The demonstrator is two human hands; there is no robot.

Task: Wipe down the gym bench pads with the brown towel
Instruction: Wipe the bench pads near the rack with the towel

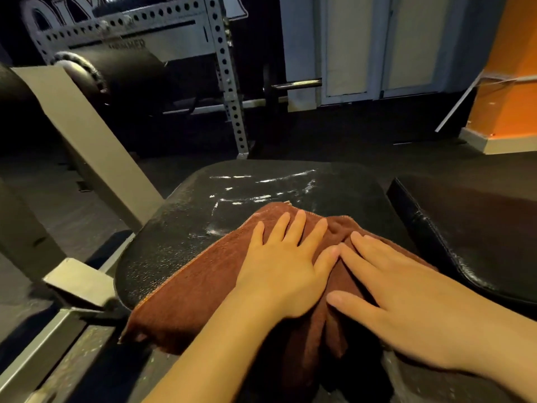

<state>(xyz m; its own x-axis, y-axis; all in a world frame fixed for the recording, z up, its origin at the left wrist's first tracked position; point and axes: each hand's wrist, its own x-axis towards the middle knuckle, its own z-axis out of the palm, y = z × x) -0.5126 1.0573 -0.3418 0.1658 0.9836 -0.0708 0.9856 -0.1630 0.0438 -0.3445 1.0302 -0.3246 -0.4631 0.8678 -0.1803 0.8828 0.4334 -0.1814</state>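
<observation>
The brown towel (200, 286) lies spread over the near half of a black bench pad (255, 187), its lower edge hanging off the pad's front. My left hand (279, 266) presses flat on the towel with straight, spread fingers. My right hand (398, 289) presses flat on the towel just to the right, its fingertips touching the left hand's. The pad beyond the towel shows shiny wet streaks. A second black pad (465, 222) sits to the right, apart from the towel.
A beige steel frame (81, 126) slopes up on the left, with a bracket (78, 283) beside the pad. Behind stand a perforated rack upright (229, 82), a barbell sleeve (296, 84) and a black roller pad (116, 71). An orange wall (511, 82) rises at the far right.
</observation>
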